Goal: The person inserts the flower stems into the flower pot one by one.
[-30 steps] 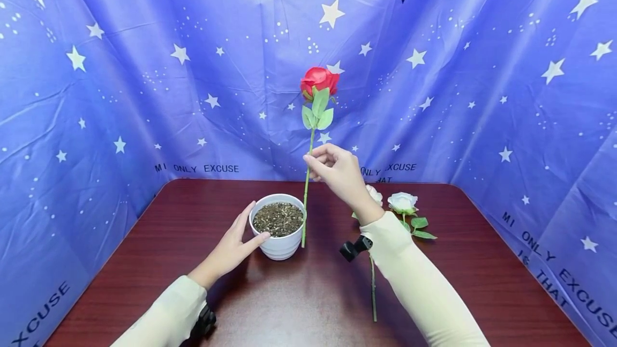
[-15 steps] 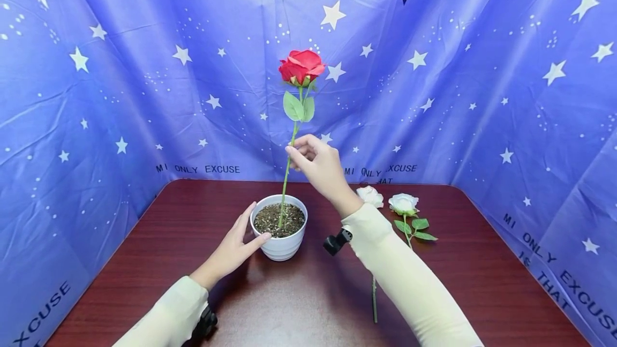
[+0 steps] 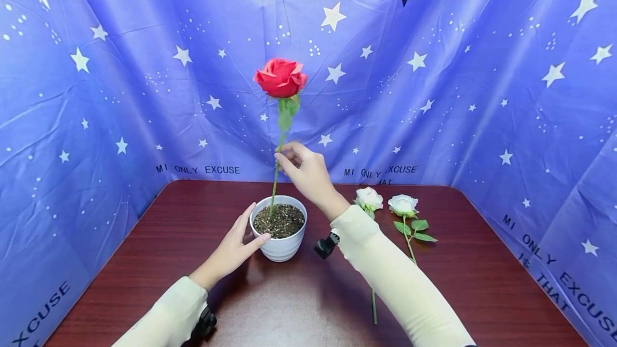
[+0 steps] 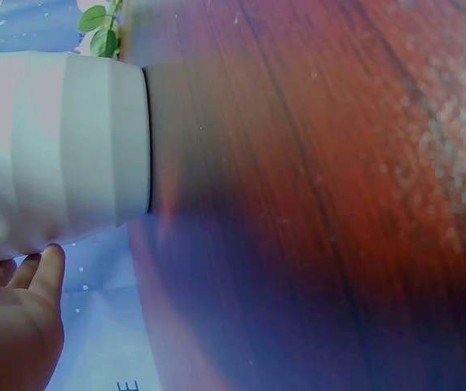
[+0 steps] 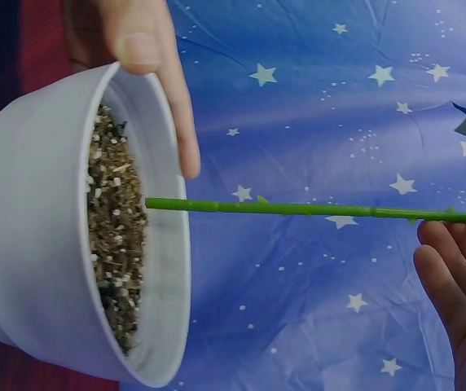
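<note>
My right hand [image 3: 308, 173] pinches the green stem of a red rose [image 3: 280, 78], held almost upright over a white ribbed pot [image 3: 281, 248]. In the right wrist view the bare lower end of the stem [image 5: 282, 208] meets the surface of the dark, speckled soil [image 5: 115, 244], inside the rim. My left hand [image 3: 231, 245] rests against the pot's left side, its thumb at the near rim and its fairly straight fingers along the far side. The left wrist view shows those fingers touching the pot wall [image 4: 62, 147].
Two white roses lie on the dark red wooden table [image 3: 270, 309] to the right: one white rose [image 3: 404, 205] and a paler white-pink rose [image 3: 369, 198]. My right forearm crosses over their stems. A blue star-patterned cloth [image 3: 217, 68] stands behind and on both sides.
My right hand has carried the red rose leftward, from beside the pot's right rim to over the soil, and the bloom has swung left. My left hand has stayed on the pot.
</note>
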Tool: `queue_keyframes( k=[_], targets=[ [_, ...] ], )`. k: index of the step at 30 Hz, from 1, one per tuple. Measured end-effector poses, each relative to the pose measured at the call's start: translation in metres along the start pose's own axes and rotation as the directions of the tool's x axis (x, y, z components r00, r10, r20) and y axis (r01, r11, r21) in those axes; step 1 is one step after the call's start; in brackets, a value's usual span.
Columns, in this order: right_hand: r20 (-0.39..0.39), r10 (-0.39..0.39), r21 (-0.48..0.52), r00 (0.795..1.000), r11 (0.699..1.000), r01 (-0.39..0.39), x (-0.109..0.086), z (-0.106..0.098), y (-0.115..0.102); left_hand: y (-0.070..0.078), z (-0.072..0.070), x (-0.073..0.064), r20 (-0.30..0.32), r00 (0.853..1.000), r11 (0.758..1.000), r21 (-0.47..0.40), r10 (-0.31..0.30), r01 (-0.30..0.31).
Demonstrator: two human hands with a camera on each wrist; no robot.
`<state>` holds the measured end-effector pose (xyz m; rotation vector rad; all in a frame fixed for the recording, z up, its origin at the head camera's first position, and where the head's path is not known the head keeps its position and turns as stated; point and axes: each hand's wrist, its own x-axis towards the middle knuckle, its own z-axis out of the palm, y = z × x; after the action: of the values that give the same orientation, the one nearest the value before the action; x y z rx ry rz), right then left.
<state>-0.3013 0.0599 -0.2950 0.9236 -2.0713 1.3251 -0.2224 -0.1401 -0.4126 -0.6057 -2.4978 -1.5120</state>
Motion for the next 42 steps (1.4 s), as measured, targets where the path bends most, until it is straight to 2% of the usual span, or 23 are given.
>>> queue_keyframes(
  k=[7, 13, 15, 21, 26, 35, 42],
  targets=[
    [0.035, -0.031, -0.083, 0.999, 0.996, 0.034, -0.006, 0.008, 0.002, 0.002, -0.001, -0.001, -0.001, 1.000, 1.000, -0.012, -0.001, 0.001],
    [0.045, -0.037, -0.108, 0.998, 0.993, 0.042, -0.006, 0.012, 0.003, -0.001, 0.000, 0.000, 0.001, 1.000, 1.000, -0.024, 0.000, 0.000],
    [0.053, -0.036, -0.113, 0.998, 0.993, 0.042, -0.007, 0.013, 0.003, -0.007, 0.002, 0.002, -0.003, 1.000, 1.000, -0.027, -0.001, 0.001],
    [0.083, -0.029, -0.117, 0.996, 0.992, 0.038, -0.007, 0.014, 0.005, -0.039, 0.007, 0.007, -0.007, 1.000, 1.000, -0.029, 0.009, -0.009],
    [0.112, 0.008, -0.126, 0.994, 0.992, 0.006, -0.007, 0.017, 0.006, -0.041, 0.006, 0.007, 0.000, 1.000, 1.000, -0.031, 0.004, -0.004],
    [0.179, 0.079, -0.102, 0.981, 0.993, -0.061, -0.014, 0.022, 0.010, -0.042, 0.007, 0.006, 0.005, 1.000, 0.999, -0.035, 0.001, -0.001],
    [0.177, 0.099, -0.001, 0.979, 0.995, -0.101, -0.019, 0.024, 0.016, -0.045, 0.008, 0.006, -0.004, 1.000, 0.999, -0.045, 0.011, -0.011]
  ],
)
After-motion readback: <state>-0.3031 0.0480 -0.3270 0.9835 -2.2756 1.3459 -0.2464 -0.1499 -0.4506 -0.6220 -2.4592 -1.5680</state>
